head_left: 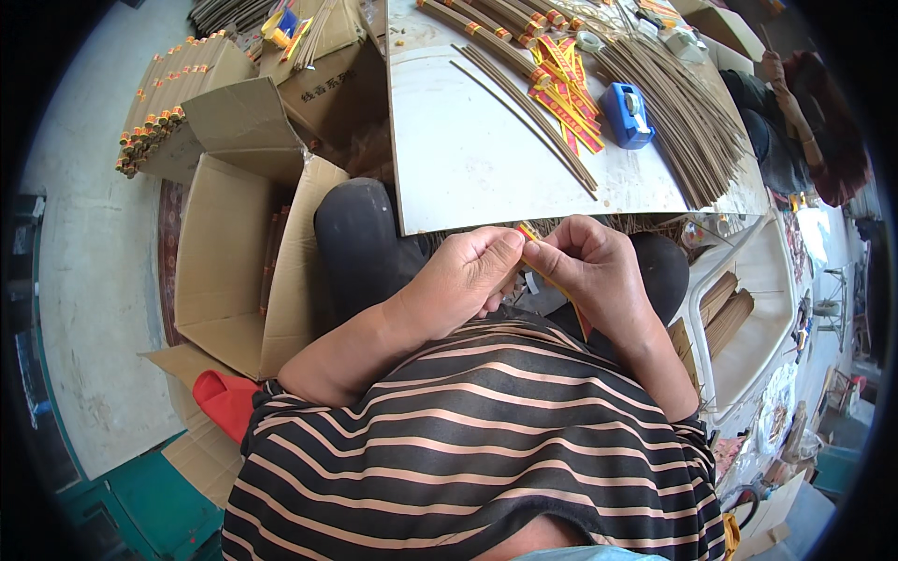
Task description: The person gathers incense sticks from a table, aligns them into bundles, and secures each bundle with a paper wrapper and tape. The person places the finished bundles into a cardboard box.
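Over my lap, just off the near table edge, my left hand (pixel 468 276) and my right hand (pixel 591 260) meet with thumbs and fingers pinched. Between the fingertips shows a red and yellow paper label strip (pixel 528 232), its tail hanging below my right hand. Whether the strip goes around anything is hidden by my fingers. On the white table (pixel 477 168) lie a pile of similar label strips (pixel 567 98) and a few loose incense sticks (pixel 533 122). A blue tape dispenser (pixel 629 117) stands beside the pile. To its right spreads a large heap of incense sticks (pixel 678 122).
Labelled incense bundles (pixel 496 37) lie at the table's back, and more are stacked (pixel 164 103) at far left. An open cardboard box (pixel 220 262) holding bundles stands by my left leg. Right of me, a white tub (pixel 748 346) holds sticks. Another person (pixel 790 122) sits at far right.
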Motion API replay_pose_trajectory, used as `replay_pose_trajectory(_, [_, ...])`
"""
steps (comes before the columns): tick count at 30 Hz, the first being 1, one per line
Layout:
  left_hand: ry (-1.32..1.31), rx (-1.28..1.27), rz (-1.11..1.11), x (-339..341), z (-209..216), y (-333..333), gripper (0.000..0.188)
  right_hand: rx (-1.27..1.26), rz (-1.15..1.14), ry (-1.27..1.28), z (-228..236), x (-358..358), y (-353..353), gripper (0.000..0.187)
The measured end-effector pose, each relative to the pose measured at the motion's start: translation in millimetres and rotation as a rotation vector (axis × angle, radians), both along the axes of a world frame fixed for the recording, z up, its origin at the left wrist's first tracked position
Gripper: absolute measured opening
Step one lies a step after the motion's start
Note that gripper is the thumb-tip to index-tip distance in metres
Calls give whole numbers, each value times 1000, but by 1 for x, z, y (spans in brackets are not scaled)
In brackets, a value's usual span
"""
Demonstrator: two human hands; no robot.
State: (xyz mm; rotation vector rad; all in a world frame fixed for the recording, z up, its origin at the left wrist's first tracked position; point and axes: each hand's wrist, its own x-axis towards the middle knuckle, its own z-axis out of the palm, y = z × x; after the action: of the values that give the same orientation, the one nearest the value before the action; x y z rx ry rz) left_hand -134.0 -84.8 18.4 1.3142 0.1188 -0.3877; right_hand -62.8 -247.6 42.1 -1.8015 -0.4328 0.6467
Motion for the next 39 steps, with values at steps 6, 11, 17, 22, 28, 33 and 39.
replay_pose_trajectory(6, [52,-50,27,0,6,-1,40,-29,-3,-68,-3,1,-3,27])
replay_pose_trajectory(11, [88,-98,45,0,10,-2,39,113,-7,-105,-18,3,-4,25])
replay_pose_trajectory(17, [79,-19,77,1,16,-5,40,310,-36,-85,-45,10,-3,33])
replay_pose_trajectory(22, [-20,108,148,0,8,-10,42,28,-137,-581,-25,14,-2,42])
replay_pose_trajectory(28, [-128,314,172,-1,4,-20,44,18,-24,-24,-11,3,-10,30])
replay_pose_trajectory(33, [-212,478,189,-4,1,-27,48,51,24,38,-16,-1,-15,29])
replay_pose_trajectory(39, [-168,391,115,-6,3,-24,51,106,98,98,-23,2,-19,29])
